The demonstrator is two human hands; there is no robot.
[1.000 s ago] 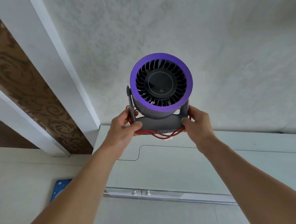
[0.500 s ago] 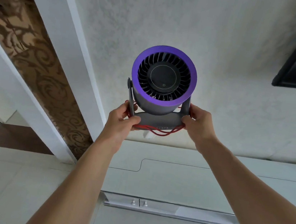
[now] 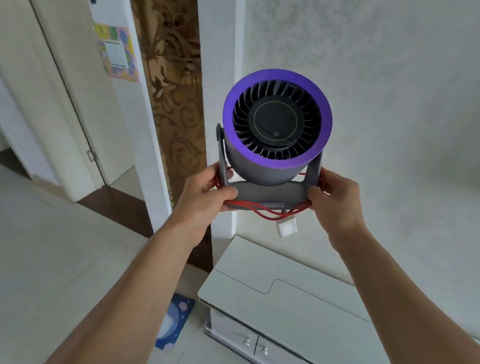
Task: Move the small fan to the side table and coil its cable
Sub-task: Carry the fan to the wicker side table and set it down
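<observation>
A small grey fan (image 3: 275, 131) with a purple front ring is held up in the air in front of me, above a low white cabinet (image 3: 300, 315). My left hand (image 3: 205, 195) grips the left end of its base and my right hand (image 3: 335, 205) grips the right end. A red cable (image 3: 265, 211) is wound in loops around the base, partly under my fingers. A white plug (image 3: 287, 228) hangs from the cable below the base.
A white wall stands behind the fan. To the left are a brown patterned panel (image 3: 166, 86) between white frames and a cream door (image 3: 42, 70). A blue mat (image 3: 174, 323) lies on the pale tiled floor beside the cabinet.
The view has swung left, bringing the door and more floor into sight. Both hands still hold the fan's base. The white plug now hangs visibly below it.
</observation>
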